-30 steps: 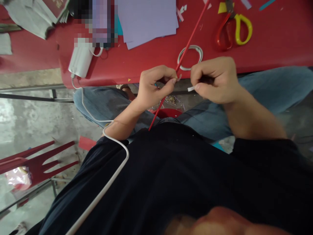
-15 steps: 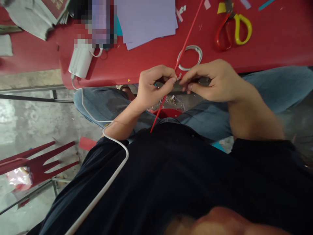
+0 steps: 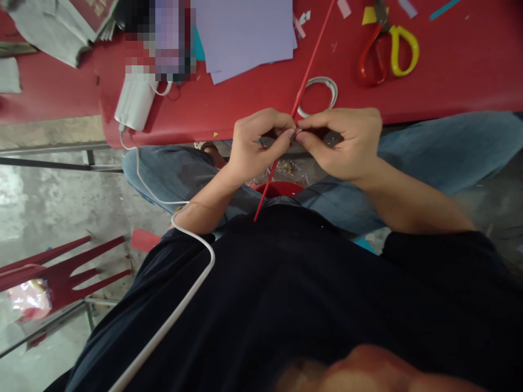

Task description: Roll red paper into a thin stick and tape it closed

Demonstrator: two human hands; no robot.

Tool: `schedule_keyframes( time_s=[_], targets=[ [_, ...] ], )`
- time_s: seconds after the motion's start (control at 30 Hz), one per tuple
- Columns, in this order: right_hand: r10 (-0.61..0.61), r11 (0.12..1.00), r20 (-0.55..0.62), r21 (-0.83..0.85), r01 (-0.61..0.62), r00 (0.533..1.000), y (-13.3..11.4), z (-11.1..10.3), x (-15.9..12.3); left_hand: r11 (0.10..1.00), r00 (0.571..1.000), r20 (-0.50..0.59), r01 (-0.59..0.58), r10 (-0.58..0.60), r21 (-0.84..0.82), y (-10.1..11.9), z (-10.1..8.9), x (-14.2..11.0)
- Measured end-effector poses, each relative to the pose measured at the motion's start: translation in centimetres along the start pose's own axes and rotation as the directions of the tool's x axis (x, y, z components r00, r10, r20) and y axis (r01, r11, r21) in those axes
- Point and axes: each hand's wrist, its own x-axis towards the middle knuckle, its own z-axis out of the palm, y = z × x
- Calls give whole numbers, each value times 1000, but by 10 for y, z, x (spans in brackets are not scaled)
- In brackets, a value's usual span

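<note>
A long thin red stick (image 3: 312,65) slants from the table top down toward my lap, passing behind my fingertips. My left hand (image 3: 263,141) pinches it near its middle, along with a small pale strip that is mostly hidden. My right hand (image 3: 347,141) is closed in a pinch at the same spot, thumb and forefinger pressed on the small pale strip (image 3: 297,131). The fingertips of both hands almost touch. Just beyond them, a roll of white tape (image 3: 334,93) lies flat on the red table (image 3: 453,71).
Scissors (image 3: 402,51) with red and yellow handles lie at the back right. Purple paper sheets (image 3: 249,38) are stacked at the back, near a white power bank (image 3: 137,100). Its white cable (image 3: 175,316) runs over my left forearm. A red chair (image 3: 61,277) stands at left.
My right hand has moved left, and its fingers have closed at the small strip beside my left fingertips. My left hand and the red stick have barely moved.
</note>
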Motion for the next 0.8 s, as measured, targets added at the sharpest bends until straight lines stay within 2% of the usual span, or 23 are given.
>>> schedule_keyframes(
  time_s=[0.1,0.27,0.43,0.5,0.57,0.67,0.8],
  targets=[
    [-6,999,-4,-45,6,1000,-2,-1,-1,999,999,-21,-26,26,27,1,1,1],
    [-12,999,-21,40,12,1000,-1,4,-2,994,994,-50,-92,96,67,0,1,2],
    [46,995,-80,96,-38,996,0,8,-2,996,998,-51,-44,48,76,-2,1,0],
    [95,991,-49,104,-89,994,-3,6,-1,997,998,-56,-36,40,68,-3,1,-1],
    [159,983,40,86,-162,987,-9,1,1,997,998,-53,-41,44,69,-3,1,0],
    [254,965,132,34,-261,958,-21,-7,4,990,993,-50,-98,103,100,-3,2,2],
    [255,964,121,45,-262,959,-21,-8,4,984,989,-29,-139,142,109,1,1,3]
  ],
)
